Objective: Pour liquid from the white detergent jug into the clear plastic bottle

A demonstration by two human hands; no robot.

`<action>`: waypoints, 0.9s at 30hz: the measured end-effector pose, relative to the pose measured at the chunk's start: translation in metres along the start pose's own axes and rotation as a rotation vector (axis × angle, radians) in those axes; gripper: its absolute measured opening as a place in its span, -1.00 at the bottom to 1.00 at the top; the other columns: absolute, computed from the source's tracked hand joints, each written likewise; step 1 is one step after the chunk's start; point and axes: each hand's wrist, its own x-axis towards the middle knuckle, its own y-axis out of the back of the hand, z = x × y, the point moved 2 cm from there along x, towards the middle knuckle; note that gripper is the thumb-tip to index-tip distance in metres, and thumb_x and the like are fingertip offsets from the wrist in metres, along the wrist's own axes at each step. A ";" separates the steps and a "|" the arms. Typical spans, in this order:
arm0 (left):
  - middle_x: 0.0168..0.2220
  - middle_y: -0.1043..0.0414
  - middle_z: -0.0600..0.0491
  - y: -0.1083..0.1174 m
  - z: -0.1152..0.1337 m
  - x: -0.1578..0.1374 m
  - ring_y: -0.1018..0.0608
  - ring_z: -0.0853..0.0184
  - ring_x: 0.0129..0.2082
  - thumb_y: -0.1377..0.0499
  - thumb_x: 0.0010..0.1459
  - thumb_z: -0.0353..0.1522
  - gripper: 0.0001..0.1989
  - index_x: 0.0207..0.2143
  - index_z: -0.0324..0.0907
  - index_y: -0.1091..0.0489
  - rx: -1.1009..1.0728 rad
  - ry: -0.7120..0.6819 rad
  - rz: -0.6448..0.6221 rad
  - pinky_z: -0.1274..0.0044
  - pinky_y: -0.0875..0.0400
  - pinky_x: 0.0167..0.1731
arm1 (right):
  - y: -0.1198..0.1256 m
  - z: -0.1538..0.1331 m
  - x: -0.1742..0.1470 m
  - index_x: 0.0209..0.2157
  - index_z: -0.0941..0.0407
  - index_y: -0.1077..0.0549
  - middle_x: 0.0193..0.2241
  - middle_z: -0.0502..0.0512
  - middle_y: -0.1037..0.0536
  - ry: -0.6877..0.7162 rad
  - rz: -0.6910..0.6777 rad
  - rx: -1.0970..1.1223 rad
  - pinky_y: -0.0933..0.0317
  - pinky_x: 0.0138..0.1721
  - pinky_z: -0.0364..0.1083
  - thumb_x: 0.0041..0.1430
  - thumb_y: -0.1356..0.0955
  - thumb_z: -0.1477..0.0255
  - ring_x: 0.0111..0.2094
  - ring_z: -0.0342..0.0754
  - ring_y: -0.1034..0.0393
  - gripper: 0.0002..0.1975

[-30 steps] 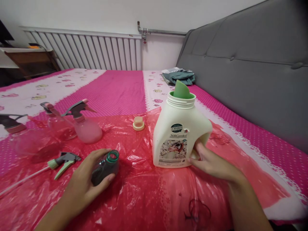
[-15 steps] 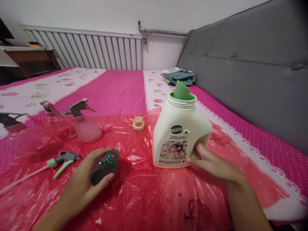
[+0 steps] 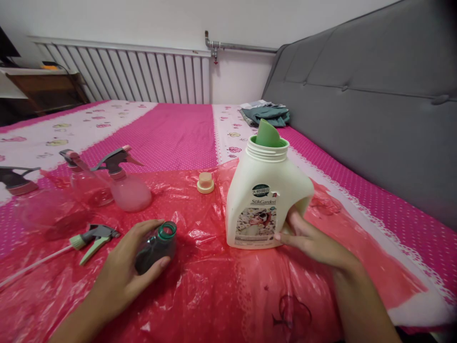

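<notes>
My left hand (image 3: 130,264) is wrapped round a dark green spray bottle (image 3: 155,250) with its neck uncapped, tilted slightly on the red plastic sheet (image 3: 200,295). Fingers of my right hand (image 3: 310,236) go through the handle of a large white detergent jug (image 3: 246,186), which stands on the sheet. A green pouring spout (image 3: 267,133) sticks up in the jug's open mouth. Between the two containers and farther back sits a cream cap (image 3: 205,183). Left of my left hand lies a loose spray trigger head (image 3: 93,238), grey and light green, with a long tube.
Several pink spray bottles (image 3: 130,190) with grey heads stand at the left on the sheet. Folded clothes (image 3: 267,115) lie at the back of the bed. A grey padded headboard (image 3: 374,85) rises on the right, and a radiator (image 3: 135,76) lines the far wall.
The white jug has shifted very slightly to the left, along with my right hand on its handle. My left hand and the green bottle stay where they were.
</notes>
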 end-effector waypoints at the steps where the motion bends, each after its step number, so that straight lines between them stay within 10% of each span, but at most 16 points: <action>1: 0.10 -0.60 -0.02 0.000 0.000 0.000 -0.70 0.08 -0.03 -0.23 0.30 -0.07 -0.50 0.21 -0.04 -0.34 -0.004 0.002 0.001 0.31 -0.64 -0.01 | 0.000 -0.001 0.000 0.55 -0.04 0.33 0.56 0.16 0.36 -0.011 0.003 0.004 0.43 0.54 0.26 0.37 -0.39 0.02 0.57 0.20 0.52 0.04; 11: 0.09 -0.58 -0.05 -0.002 -0.003 -0.001 -0.70 0.07 -0.04 -0.20 0.33 -0.04 -0.49 0.22 -0.02 -0.29 0.019 0.003 -0.009 0.29 -0.64 -0.03 | -0.004 0.003 0.004 0.55 -0.02 0.25 0.55 0.12 0.29 0.021 0.067 0.013 0.37 0.52 0.26 0.19 -0.34 0.40 0.57 0.17 0.44 0.02; 19: 0.09 -0.57 -0.01 -0.001 -0.002 -0.001 -0.69 0.14 -0.04 -0.21 0.34 -0.09 -0.51 0.24 -0.02 -0.28 0.017 -0.024 -0.010 0.35 -0.62 -0.01 | -0.001 -0.001 0.002 0.54 -0.02 0.31 0.55 0.20 0.19 0.075 -0.002 0.007 0.17 0.52 0.21 0.37 -0.37 0.26 0.56 0.15 0.31 -0.03; 27: 0.09 -0.59 0.00 -0.001 -0.003 -0.002 -0.70 0.10 -0.05 -0.24 0.30 -0.08 -0.49 0.23 0.03 -0.30 0.002 0.000 -0.013 0.31 -0.64 -0.02 | 0.006 0.000 0.002 0.46 0.04 -0.07 0.18 0.30 -0.43 0.110 0.071 -0.132 -0.37 0.30 0.28 0.32 -0.37 0.27 0.33 0.30 -0.30 -0.23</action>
